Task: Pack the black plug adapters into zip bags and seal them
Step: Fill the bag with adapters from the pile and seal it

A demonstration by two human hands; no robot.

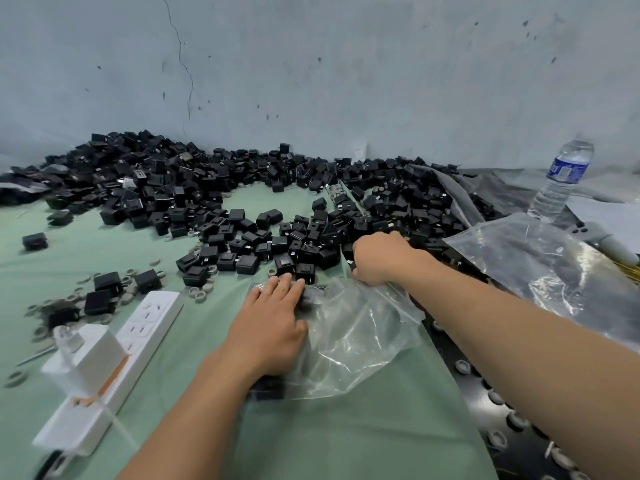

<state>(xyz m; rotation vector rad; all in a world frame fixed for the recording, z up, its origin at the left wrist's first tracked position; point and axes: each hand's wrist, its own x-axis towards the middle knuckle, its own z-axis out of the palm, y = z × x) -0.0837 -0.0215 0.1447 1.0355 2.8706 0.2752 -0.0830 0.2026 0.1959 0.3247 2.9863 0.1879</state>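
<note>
The head camera looks down on a big heap of black plug adapters spread across a green cloth along the foot of a pale wall, with loose ones scattered nearer the person. A clear zip bag lies crumpled on the cloth in front of the heap, its far edge just beside the nearest adapters. A few dark adapters show through the plastic, under and around the left hand. That hand lies flat on the left part of the bag, fingers straight and pressing down, grasping nothing. The right hand is at the bag's far right corner, at the edge of the heap. Its fingers are curled under and hold the plastic edge, which lifts up to meet them; whether it also holds an adapter cannot be told.

To the left a white power strip lies slantwise on the cloth, with a white charger plugged into it. Small grey rings are scattered among the loose adapters near it. On the right lies a pile of clear bags, and a water bottle stands upright behind it, near the wall
</note>
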